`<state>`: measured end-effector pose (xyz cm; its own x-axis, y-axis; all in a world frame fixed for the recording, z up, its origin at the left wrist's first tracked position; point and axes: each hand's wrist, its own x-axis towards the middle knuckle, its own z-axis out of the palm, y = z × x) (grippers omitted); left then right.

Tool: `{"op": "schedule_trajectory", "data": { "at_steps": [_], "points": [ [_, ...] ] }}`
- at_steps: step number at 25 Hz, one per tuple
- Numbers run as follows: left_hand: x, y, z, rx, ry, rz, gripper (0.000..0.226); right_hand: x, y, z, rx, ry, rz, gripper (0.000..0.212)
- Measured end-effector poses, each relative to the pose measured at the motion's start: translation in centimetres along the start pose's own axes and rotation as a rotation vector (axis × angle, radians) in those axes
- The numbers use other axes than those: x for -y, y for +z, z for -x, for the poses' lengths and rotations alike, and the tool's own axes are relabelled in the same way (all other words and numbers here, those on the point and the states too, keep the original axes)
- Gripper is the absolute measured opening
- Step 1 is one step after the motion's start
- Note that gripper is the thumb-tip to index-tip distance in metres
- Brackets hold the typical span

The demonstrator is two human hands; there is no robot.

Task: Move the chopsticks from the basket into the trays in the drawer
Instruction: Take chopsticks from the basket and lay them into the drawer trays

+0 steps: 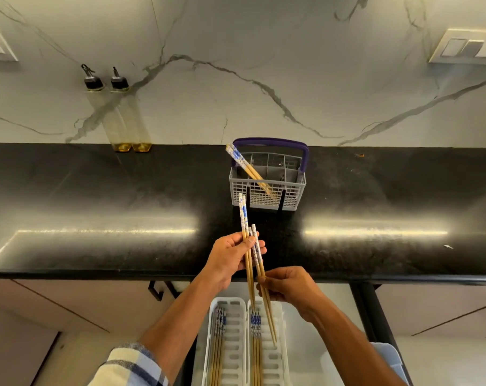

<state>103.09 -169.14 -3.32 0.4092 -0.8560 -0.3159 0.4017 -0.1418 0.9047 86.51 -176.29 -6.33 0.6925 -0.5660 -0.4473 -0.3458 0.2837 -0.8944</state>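
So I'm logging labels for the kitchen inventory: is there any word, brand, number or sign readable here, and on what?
None can be read.
The oil bottles show no label.
The chopsticks in the left hand and the right hand bear blue patterning, not lettering.
The grey basket and the white trays are plain.
The wall switch plates show no readable marking.

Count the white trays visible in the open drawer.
2, side by side lengthwise in the drawer. The left tray and the right tray each hold chopsticks already. More trays could lie outside the frame or beneath the arms.
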Motion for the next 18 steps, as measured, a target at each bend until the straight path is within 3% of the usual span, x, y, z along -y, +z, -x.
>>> {"op": "schedule_trajectory", "data": {
  "at_steps": [5, 9, 14, 18],
  "points": [
    [3.4, -3.4, 2.4, -0.056, -0.147, 0.04, 0.021, -3.8, 0.2, 1.4, -0.094, 0.128, -0.179, 0.008],
    [9.8, -6.1, 6.8, -0.073, -0.345, 0.004, 0.022, -8.2, 1.3, 3.3, -0.214, 0.246, -0.198, 0.013],
    [15.3, -6.6, 9.3, -0.16, -0.477, -0.059, 0.021, -13.1, 4.0, 4.2, -0.381, 0.33, 0.057, 0.015],
    [17.1, -5.4, 8.5, -0.205, -0.466, -0.22, 0.022, -13.8, 5.1, 2.8, -0.384, 0.314, 0.385, 0.019]
  ]
}}
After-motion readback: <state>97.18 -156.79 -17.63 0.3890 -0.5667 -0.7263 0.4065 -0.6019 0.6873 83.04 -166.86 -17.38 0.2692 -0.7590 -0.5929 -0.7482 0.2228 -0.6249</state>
